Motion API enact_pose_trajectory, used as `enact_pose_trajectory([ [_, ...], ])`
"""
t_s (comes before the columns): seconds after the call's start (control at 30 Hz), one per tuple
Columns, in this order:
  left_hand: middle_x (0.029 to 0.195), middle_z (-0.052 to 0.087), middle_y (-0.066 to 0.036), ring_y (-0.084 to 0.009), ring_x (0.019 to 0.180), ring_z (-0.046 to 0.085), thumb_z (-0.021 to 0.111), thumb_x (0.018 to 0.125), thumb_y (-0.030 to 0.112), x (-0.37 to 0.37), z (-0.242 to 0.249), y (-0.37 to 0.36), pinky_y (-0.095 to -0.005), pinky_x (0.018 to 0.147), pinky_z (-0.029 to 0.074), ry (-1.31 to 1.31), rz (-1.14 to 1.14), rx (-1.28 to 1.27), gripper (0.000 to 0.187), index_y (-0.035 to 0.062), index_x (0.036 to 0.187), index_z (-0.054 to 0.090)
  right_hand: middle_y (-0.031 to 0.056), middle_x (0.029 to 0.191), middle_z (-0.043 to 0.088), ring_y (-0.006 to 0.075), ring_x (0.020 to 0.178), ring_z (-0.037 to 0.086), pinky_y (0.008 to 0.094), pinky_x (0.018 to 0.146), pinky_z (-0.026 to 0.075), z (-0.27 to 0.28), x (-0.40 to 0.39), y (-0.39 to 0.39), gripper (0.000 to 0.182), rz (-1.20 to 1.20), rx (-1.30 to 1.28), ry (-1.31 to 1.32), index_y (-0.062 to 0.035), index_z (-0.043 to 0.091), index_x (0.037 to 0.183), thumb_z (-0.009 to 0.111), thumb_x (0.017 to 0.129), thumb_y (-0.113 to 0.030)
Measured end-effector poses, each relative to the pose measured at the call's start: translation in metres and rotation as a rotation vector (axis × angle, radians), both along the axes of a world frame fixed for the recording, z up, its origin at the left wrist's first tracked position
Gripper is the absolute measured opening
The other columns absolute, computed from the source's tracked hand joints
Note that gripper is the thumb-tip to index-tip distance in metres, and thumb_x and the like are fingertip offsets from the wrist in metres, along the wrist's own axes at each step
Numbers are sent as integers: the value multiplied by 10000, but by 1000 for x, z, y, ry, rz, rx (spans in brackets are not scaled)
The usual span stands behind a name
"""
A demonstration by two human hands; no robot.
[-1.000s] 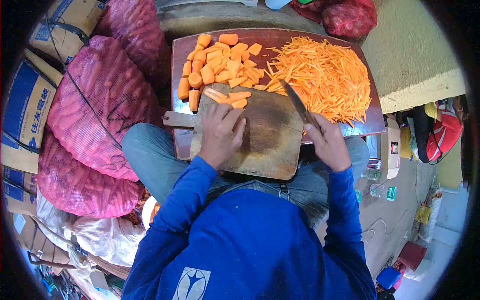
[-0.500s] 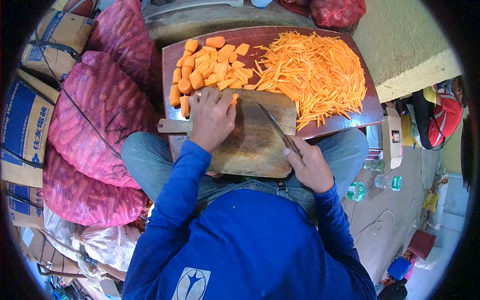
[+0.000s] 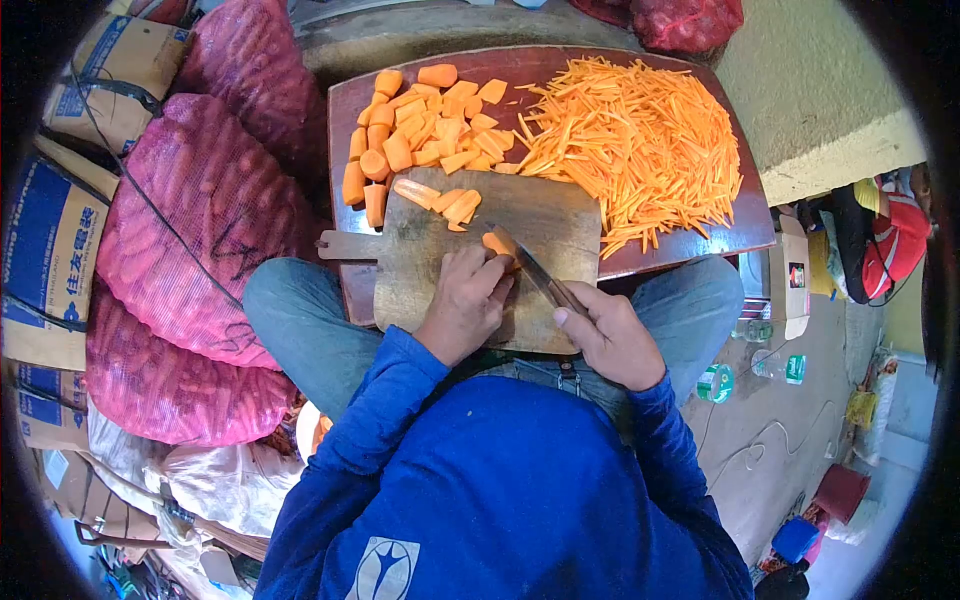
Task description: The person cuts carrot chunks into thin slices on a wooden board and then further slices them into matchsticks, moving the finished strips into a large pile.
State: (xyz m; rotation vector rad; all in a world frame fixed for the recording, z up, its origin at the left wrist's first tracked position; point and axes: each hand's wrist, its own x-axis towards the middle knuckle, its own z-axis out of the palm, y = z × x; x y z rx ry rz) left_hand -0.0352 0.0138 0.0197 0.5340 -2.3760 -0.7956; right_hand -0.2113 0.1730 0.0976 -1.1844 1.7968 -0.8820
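A wooden cutting board (image 3: 430, 290) with a handle lies across my lap and the table edge. My left hand (image 3: 468, 300) is closed on a carrot piece (image 3: 497, 243) near the board's middle. In my right hand (image 3: 612, 335) is a knife (image 3: 530, 268), its blade against that piece's right side. Several carrot slices (image 3: 460, 205) lie at the board's upper left. Beyond the board, carrot chunks (image 3: 425, 125) sit on the red-brown table (image 3: 515, 65), beside a large heap of thin carrot strips (image 3: 640, 150).
Pink mesh sacks of carrots (image 3: 190, 240) are piled at the left beside cardboard boxes (image 3: 60, 240). A concrete ledge (image 3: 820, 100) stands at the upper right. Plastic bottles (image 3: 715, 383) and a cable are on the floor at the right.
My left hand has moved from the board's upper left down to its middle and holds a carrot piece. Slices now show where it was. The knife has shifted left to the piece.
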Motion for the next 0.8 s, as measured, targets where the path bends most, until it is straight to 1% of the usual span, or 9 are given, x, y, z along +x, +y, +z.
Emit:
enact_pose_trajectory([
  [0.07,1023,648,-161,-383,939,635,802,815,5,-2,-6,-2,-456,814,479,13,-18,-19,341,12,1147,723,284,777,630,471,735,685,483,652,515,8,4,2,242,12,-39,10,27,651,1165,652,1044,-182],
  [0.13,1008,610,-150,-357,949,607,726,808,2,0,-8,-6,-455,838,471,6,-41,-83,336,-13,1143,710,288,779,630,475,745,689,489,654,515,13,7,6,240,28,-76,21,20,644,1162,648,1048,-191],
  [0.2,1016,611,-147,-354,966,606,715,802,14,3,-4,-7,-453,848,474,-11,-55,-101,348,-16,1149,711,243,863,685,406,764,716,442,688,537,14,9,14,319,72,-56,88,30,639,1293,656,1053,-178],
  [0.23,1024,613,-145,-350,982,606,703,797,26,4,-1,-7,-451,857,476,-28,-69,-123,362,-19,1155,713,243,863,685,406,764,716,442,688,537,15,11,16,319,70,-51,86,30,639,1293,656,1053,-178],
  [0.3,1030,615,-141,-349,994,603,696,801,37,3,0,-8,-448,861,476,-17,-77,-122,363,-18,1159,716,283,944,705,494,886,718,495,728,551,17,16,18,310,91,-62,162,27,620,1293,647,1048,-162],
  [0.33,1036,618,-136,-347,1007,600,689,806,48,3,0,-9,-444,865,476,-7,-81,-127,365,-16,1164,720,283,944,705,494,886,718,495,728,551,17,20,20,310,90,-57,160,27,620,1293,647,1048,-162],
  [0.4,1042,621,-134,-349,1012,599,696,789,33,5,-1,-10,-446,866,475,-15,-90,-119,382,-15,1167,720,298,914,704,529,822,690,603,699,536,17,27,19,306,67,-112,261,4,569,1266,638,1050,-201],
  [0.6,1060,633,-132,-355,1009,596,742,715,-12,4,-3,-11,-454,861,470,-28,-76,-118,485,-9,1200,720,311,890,705,536,845,694,620,720,535,-4,14,-22,327,113,-3,217,15,558,1270,622,1054,-222],
  [0.8,1053,634,-143,-364,999,593,756,700,-9,4,-5,-13,-457,856,471,28,-55,-58,475,0,1175,735,331,877,698,556,817,684,631,702,530,11,23,0,284,95,-64,224,2,565,1212,622,1052,-226],
])
